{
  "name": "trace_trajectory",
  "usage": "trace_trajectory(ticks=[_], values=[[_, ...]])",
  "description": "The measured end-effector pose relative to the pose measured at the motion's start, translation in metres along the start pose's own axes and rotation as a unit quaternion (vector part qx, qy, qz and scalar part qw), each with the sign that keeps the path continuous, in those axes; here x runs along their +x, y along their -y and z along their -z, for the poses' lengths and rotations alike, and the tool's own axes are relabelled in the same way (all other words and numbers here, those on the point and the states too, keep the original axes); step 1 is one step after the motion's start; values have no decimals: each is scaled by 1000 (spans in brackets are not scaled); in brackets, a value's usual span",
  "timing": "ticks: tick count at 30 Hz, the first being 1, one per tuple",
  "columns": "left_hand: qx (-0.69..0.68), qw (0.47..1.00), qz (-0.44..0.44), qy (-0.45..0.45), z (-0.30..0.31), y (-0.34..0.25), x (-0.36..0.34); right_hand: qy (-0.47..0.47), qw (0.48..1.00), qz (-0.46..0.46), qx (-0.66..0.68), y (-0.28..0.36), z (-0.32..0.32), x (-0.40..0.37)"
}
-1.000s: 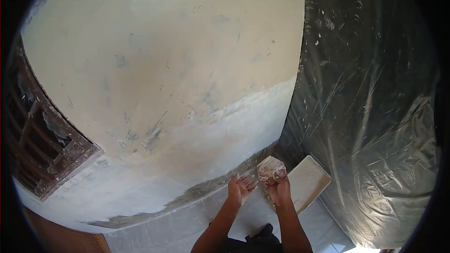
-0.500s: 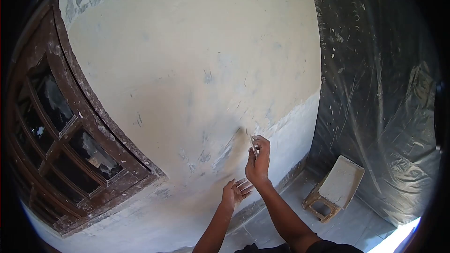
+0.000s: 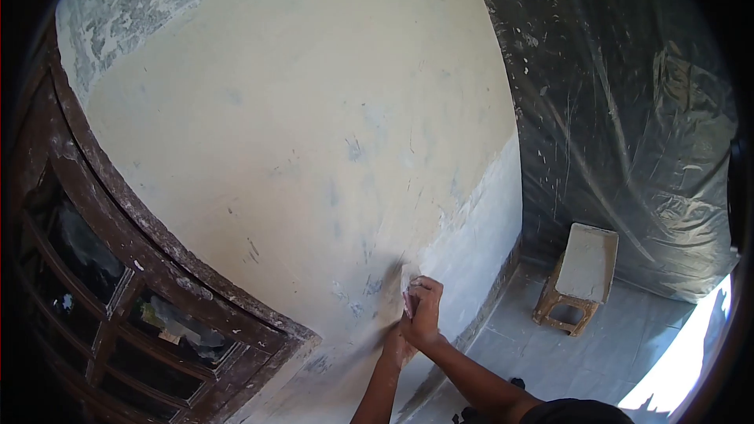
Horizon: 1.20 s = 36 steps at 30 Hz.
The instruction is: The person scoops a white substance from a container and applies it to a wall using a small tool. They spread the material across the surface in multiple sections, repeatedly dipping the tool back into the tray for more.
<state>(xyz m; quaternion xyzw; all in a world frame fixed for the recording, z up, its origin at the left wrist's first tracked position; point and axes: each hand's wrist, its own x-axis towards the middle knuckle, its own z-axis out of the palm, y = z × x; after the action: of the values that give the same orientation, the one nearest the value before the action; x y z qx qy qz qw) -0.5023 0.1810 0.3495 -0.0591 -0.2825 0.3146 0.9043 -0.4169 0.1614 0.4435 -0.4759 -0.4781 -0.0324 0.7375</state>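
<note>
My right hand (image 3: 425, 312) is closed around a putty knife, whose pale, smeared blade (image 3: 409, 273) lies against the plastered wall (image 3: 298, 126). Just below it, my left hand (image 3: 397, 347) comes up beside the right wrist, with its fingers mostly hidden behind the right hand. Around the blade the cream filler coat meets a whiter band of wall, and grey streaks mark the surface to the left.
On the right, a tray of pale filler paste (image 3: 589, 263) rests on a small stained stool (image 3: 567, 310) on the grey tiled floor (image 3: 510, 338). Dark plastic sheeting (image 3: 597, 110) hangs behind it. A worn brown wooden window frame (image 3: 118, 314) borders the wall on the left.
My right hand has brought the putty knife against the wall. The left hand, spread and apart before, is now up at the right wrist. The view has tilted and shifted.
</note>
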Motion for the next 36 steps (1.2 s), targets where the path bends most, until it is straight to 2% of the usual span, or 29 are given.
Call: trace_trajectory(ticks=[1, 2, 4, 6, 8, 10, 11, 13, 14, 16, 17, 19, 20, 22, 25, 27, 30, 31, 32, 34, 36], values=[[268, 923, 60, -271, -16, -12, -4, -33, 999, 21, -34, 6, 7, 34], [495, 703, 112, -498, -26, -16, -7, -61, 998, 11, -32, -3, 8, 56], [496, 708, 113, -490, -30, -10, -3, -73, 997, -1, -37, -17, 0, 73], [518, 700, 127, -475, -22, -16, -5, -30, 996, 11, -85, -16, -15, 68], [521, 697, 119, -478, -20, -14, -3, 15, 997, 50, -52, -1, -22, 18], [523, 694, 103, -484, -18, -11, 0, 108, 991, 65, -33, 16, -15, -36], [525, 692, 96, -486, -18, -10, 1, 107, 991, 66, -35, 16, -8, -43], [531, 685, 82, -492, -18, -6, 3, 101, 991, 85, 9, 18, 6, -41], [532, 681, 74, -498, -18, -5, 4, 76, 995, 58, 18, 7, 12, -29], [533, 673, 56, -510, -19, -4, 6, 4, 999, 35, 10, -18, 27, 36], [477, 725, 82, -491, -23, -2, 8, -30, 998, 25, -39, -34, 33, 67], [469, 743, 89, -469, -29, 1, 7, -81, 994, -36, -71, -75, 32, 106], [463, 761, 98, -444, -32, 3, 7, -81, 994, -37, -68, -80, 26, 103], [469, 754, 95, -450, -34, 2, 5, -37, 995, -6, -98, -80, 11, 94], [484, 725, 101, -480, -27, -9, -4, 27, 997, 5, -65, -53, -5, 18], [580, 670, 96, -453, -24, -13, -6, 82, 996, 11, -21, -35, 0, -26], [556, 690, 102, -452, -8, -36, -16, 68, 997, 14, 22, -22, 15, -19], [525, 695, 155, -466, -16, -44, -22, 15, 1000, 15, 9, -37, 6, -5], [524, 695, 156, -467, -25, -37, -20, -45, 999, 13, -6, -33, 9, 30], [513, 716, 180, -439, -51, -9, -6, -96, 993, 1, -75, -45, 14, 82], [520, 712, 189, -432, -55, -11, -11, -104, 990, -10, -93, -50, 3, 87]])
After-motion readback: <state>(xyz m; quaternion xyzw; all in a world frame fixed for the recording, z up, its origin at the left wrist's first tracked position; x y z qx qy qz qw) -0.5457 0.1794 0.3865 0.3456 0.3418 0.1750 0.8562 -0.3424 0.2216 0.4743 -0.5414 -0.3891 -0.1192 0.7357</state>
